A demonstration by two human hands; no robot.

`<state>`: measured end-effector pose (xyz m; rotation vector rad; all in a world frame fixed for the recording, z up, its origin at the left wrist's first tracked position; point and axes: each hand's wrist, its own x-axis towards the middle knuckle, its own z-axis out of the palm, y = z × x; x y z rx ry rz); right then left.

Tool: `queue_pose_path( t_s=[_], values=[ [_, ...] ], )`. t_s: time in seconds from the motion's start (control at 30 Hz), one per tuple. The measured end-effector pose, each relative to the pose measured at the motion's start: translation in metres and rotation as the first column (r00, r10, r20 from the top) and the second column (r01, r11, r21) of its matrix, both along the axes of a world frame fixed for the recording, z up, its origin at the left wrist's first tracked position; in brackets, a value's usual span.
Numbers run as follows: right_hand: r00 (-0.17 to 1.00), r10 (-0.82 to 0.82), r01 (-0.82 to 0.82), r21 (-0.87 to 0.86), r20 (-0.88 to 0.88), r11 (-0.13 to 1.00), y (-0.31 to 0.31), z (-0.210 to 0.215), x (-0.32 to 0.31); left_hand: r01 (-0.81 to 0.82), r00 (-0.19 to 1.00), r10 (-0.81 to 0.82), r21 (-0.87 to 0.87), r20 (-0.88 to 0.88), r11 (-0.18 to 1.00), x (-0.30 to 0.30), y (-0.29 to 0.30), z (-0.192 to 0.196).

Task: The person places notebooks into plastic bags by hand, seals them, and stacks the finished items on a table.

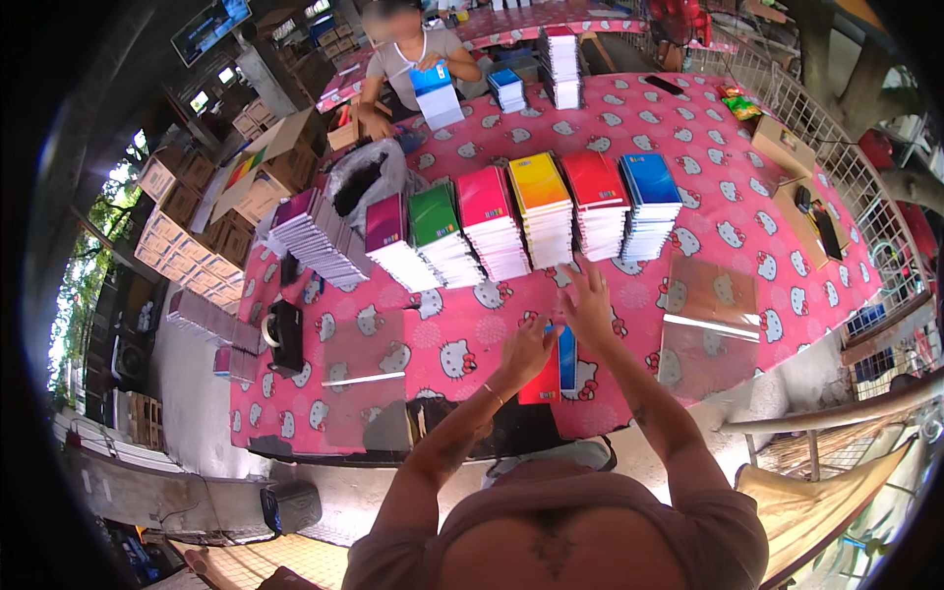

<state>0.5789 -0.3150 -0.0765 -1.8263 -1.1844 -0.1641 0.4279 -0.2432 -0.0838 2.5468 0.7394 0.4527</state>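
Under my hands on the pink table point(688, 167), red book point(544, 379) and blue book point(567, 356) are partly hidden; left hand point(527, 346) presses flat on the red, right hand point(588, 303) spread open beyond them, holding nothing

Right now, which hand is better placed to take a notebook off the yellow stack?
Probably the right hand: it stretches open toward the stacks, nearest the yellow stack. The left hand rests farther back on the red and blue notebooks.
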Motion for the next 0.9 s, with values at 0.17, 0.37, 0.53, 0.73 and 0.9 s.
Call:
queue_pose_path(
  t_s=[0.17,0.37,0.53,0.73,0.9],
  values=[
    [0.912,0.068,-0.118,0.1,0.404,0.988,0.082,0.087,0.017,-0.318,0.876,0.09,0.428,0.473,0.846,0.012,0.093,0.096],
    [0.817,0.208,-0.244,-0.005,0.538,0.97,0.137,0.078,0.018,-0.242,0.96,0.077,0.656,0.269,0.715,-0.016,0.162,0.098],
    [0.91,0.411,-0.401,0.358,0.051,0.843,0.046,0.099,0.0,-0.304,0.888,0.197,0.209,0.416,0.929,-0.077,0.114,0.162],
    [0.707,0.6,-0.678,-0.121,-0.375,0.725,-0.038,-0.048,0.022,0.136,0.892,-0.293,0.415,0.344,0.9,-0.09,0.005,0.079],
    [0.854,0.287,-0.354,-0.081,-0.433,0.932,-0.011,-0.032,0.046,0.442,0.89,-0.453,0.136,0.058,0.887,-0.099,-0.029,-0.008]
  ],
)
